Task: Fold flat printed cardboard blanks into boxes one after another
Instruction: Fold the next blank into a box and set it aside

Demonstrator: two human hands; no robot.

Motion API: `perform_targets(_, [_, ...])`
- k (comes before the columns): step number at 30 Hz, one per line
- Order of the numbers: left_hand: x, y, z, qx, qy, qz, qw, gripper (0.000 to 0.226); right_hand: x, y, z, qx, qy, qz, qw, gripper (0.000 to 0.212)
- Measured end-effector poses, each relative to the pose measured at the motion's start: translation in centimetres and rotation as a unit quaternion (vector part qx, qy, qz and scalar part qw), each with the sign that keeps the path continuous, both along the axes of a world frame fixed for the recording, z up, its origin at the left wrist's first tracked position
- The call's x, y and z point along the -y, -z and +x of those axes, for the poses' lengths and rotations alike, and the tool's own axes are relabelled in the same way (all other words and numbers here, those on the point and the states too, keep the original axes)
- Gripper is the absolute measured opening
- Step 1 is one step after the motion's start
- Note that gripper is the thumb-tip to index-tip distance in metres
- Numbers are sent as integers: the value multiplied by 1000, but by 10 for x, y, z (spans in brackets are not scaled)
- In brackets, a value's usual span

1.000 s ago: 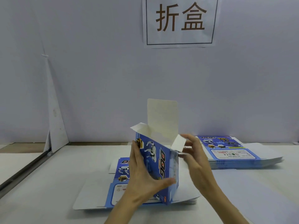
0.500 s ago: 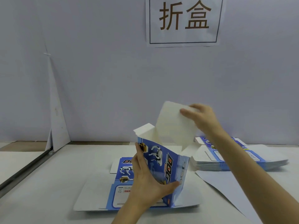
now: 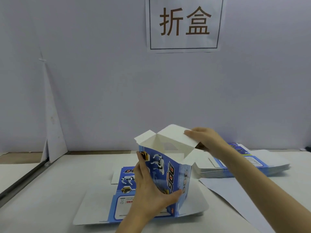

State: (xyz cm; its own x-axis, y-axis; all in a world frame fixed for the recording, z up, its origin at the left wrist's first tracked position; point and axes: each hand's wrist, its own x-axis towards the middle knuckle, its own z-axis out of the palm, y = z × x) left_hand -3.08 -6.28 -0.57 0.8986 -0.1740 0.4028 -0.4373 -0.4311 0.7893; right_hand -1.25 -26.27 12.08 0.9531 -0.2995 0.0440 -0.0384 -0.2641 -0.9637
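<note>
A blue printed box with robot-dog pictures stands upright at the table's centre, its top open and its white inside showing. My left hand grips its near blue face, thumb on the corner edge. My right hand holds the big white lid flap, bent forward over the opening. A small side flap sticks up at the left. Under the box lies a flat blank, printed side up.
A stack of flat blanks lies at the right behind my right forearm. A loose white sheet lies on the table to the right. The wall behind carries a paper sign. A dark gap runs along the table's left edge.
My right hand went from the right side flap up to the lid flap and has tilted it forward and down over the opening. The left hand's grip on the box stayed the same.
</note>
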Motion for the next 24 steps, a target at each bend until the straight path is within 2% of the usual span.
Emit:
perform_targets(3, [0, 0, 0, -7, 1, 9, 1000, 136, 2, -12, -1, 117, 25, -115, 986, 17])
perform_targets(6, [0, 1, -2, -5, 2, 13, 1000, 133, -2, -12, 0, 243, 71, -197, 947, 16])
perform_targets(9, [1, 2, -2, 9, 3, 2, 1000, 139, -6, -7, -2, 300, 71, -279, 910, 13])
perform_targets(11, [1, 3, -3, 15, 2, 0, 1000, 138, -5, -9, -5, 286, 55, -222, 931, 13])
perform_targets(14, [2, 3, -3, 14, 6, -2, 1000, 139, -9, -22, -12, 184, 50, 53, 980, 22])
perform_targets(16, [3, 4, -2, 11, 0, 0, 1000, 138, -13, -31, -14, 78, 16, 206, 975, 16])
perform_targets(17, [3, 4, -1, 7, -2, -1, 1000, 137, -16, -36, -14, 40, -12, 238, 970, 14])
perform_targets(18, [3, 4, -1, 4, -4, -1, 1000, 137, -17, -39, -14, 18, -39, 240, 970, 13])
perform_targets(20, [3, 4, -1, 6, -5, 2, 1000, 137, -20, -42, -13, 15, -50, 181, 982, 12])
perform_targets(24, [4, 4, -1, 5, -9, -3, 1000, 138, -23, -37, -17, 92, 2, 43, 995, 18])
